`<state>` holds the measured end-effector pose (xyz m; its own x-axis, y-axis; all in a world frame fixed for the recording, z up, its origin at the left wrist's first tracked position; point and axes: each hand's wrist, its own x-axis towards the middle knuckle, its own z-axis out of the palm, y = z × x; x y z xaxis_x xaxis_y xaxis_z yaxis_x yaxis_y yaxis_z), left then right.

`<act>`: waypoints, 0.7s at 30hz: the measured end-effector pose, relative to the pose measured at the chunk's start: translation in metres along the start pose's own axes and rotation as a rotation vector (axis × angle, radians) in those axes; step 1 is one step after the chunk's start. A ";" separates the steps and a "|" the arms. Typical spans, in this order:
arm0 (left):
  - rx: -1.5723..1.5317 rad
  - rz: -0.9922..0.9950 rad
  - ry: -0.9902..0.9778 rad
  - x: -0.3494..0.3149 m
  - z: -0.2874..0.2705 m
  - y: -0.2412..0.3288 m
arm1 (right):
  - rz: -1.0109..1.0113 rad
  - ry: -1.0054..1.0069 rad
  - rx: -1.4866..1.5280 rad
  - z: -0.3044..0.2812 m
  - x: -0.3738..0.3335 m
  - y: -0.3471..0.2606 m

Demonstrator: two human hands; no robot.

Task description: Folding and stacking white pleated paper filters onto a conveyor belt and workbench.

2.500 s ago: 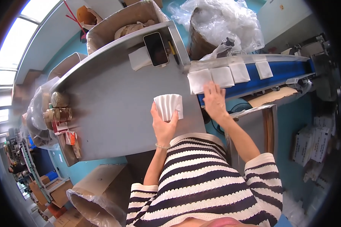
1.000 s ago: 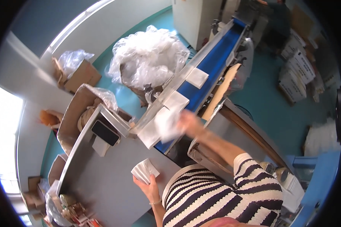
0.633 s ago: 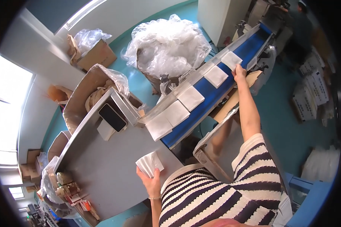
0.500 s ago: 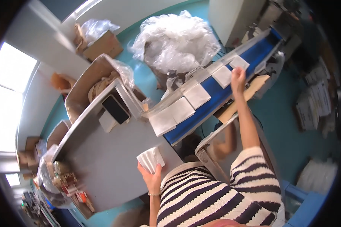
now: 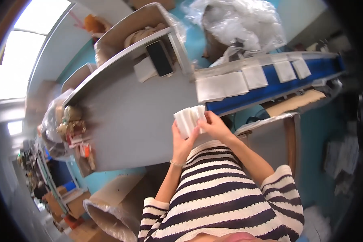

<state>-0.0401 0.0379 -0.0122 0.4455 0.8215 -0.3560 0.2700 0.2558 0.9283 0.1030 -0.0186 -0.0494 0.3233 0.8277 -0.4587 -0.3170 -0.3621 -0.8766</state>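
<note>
1. At the left of the frame: small containers [image 5: 72, 115] crowd the end of a grey table [image 5: 125, 121]; an orange-and-white packet [image 5: 85, 150] lies just below them. Blurred; contents not legible.
2. Upper middle-left: dark phone [image 5: 159, 59] near the table's far corner, partly over a loose white piece [image 5: 144, 70]. Open carton [image 5: 109, 41] behind the table edge.
3. Centre: left hand [image 5: 183, 144] grasps the left and lower side of a folded white bundle [image 5: 184, 122], thumb across the front. Bangle [image 5: 176, 163] at that wrist.
4. Bundle sits at frame centre, between both hands, over the table's right-hand part; contact with the surface cannot be told. Ridges run roughly up and down; the row of folds spreads left to right, rising slightly rightward, with a notch towards its right end.
5. Just right of centre: right hand [image 5: 214, 126] pinches the bundle's right end. Cannot tell whether that portion is separate from the rest.
6. Key relation: white squares [image 5: 285, 71] lie up and right of both hands, on a blue belt [image 5: 272, 86] whose long axis runs rightward, rising gently. Right hand is the nearer; leftmost squares adjoin, right-hand ones stand apart.
</note>
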 end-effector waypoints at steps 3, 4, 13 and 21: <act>0.029 -0.021 0.050 -0.001 -0.012 -0.016 | -0.011 -0.028 -0.375 -0.017 -0.017 -0.041; -0.065 -0.038 0.060 -0.003 -0.012 -0.012 | -0.051 -0.006 -0.405 -0.030 -0.018 -0.046; -0.032 -0.010 -0.002 -0.003 -0.008 -0.002 | -0.299 0.590 0.933 -0.271 0.035 -0.018; -0.001 0.016 -0.028 -0.005 -0.006 0.003 | -0.148 0.901 0.557 -0.319 0.049 -0.008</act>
<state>-0.0466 0.0375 -0.0073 0.4735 0.8107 -0.3444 0.2617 0.2439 0.9338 0.4058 -0.1122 -0.1113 0.8592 0.1427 -0.4914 -0.5096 0.1513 -0.8470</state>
